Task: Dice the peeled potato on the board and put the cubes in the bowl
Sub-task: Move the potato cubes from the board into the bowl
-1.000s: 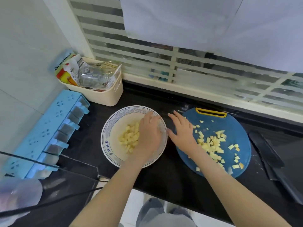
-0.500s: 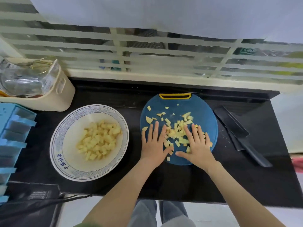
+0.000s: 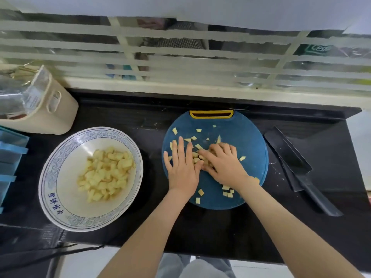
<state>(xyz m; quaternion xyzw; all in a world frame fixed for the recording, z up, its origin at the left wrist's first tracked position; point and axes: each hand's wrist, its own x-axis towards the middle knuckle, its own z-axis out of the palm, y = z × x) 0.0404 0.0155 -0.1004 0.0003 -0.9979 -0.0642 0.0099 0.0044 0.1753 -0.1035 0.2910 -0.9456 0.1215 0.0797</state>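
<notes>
Blue characters run along the near rim of a white bowl (image 3: 60,157), too small to read; a green sign beyond the window slats is blurred. The bowl sits on the left of a black counter (image 3: 200,227) and holds a heap of diced potato (image 3: 104,173). A beige basket (image 3: 50,117) stands at the back left corner. A black knife (image 3: 291,163) lies near the right edge. Between them is a round blue cutting board (image 3: 247,141) scattered with potato cubes (image 3: 197,155). The left hand (image 3: 182,169) lies flat on the board, fingers straight. The right hand (image 3: 222,165) curls its fingers over a cluster of cubes, against the left.
</notes>
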